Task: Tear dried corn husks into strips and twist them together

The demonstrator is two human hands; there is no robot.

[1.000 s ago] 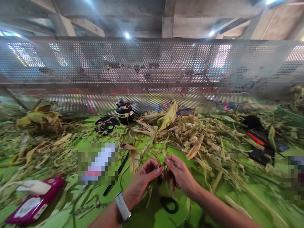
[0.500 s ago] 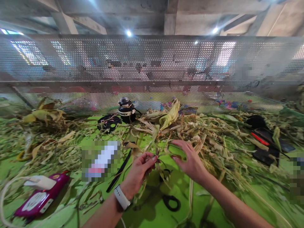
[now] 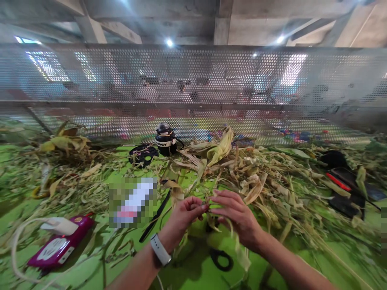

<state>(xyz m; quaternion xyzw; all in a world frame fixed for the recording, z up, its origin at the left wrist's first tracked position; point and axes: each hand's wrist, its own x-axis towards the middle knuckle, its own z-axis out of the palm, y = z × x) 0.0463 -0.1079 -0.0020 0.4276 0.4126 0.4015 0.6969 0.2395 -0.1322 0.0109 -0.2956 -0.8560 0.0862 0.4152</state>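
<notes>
My left hand (image 3: 188, 214) is closed, thumb and forefinger pinching a thin dry plant piece, probably a husk strip. Close against its fingertips is my right hand (image 3: 236, 214), with fingers bent inward around the same spot. A pale dry husk strip (image 3: 242, 253) hangs below the right fingers. What lies between the two sets of fingertips is small and partly hidden. Under the hands, on the green table (image 3: 193, 270), lies a black scissors handle (image 3: 222, 259); the blades are not visible. A heap of dry husks (image 3: 222, 149) rises just beyond.
Loose dry leaves cover much of the table. A black jar (image 3: 165, 141) stands by a perforated metal screen (image 3: 193, 80). At left lie a purple power bank (image 3: 62, 243) with a white plug, and a blurred-out flat item (image 3: 134, 201). Dark objects (image 3: 344, 189) sit at right.
My right hand has moved left and its fingers have closed in to meet my left fingertips. A pale strip now hangs from it. The view has shifted slightly.
</notes>
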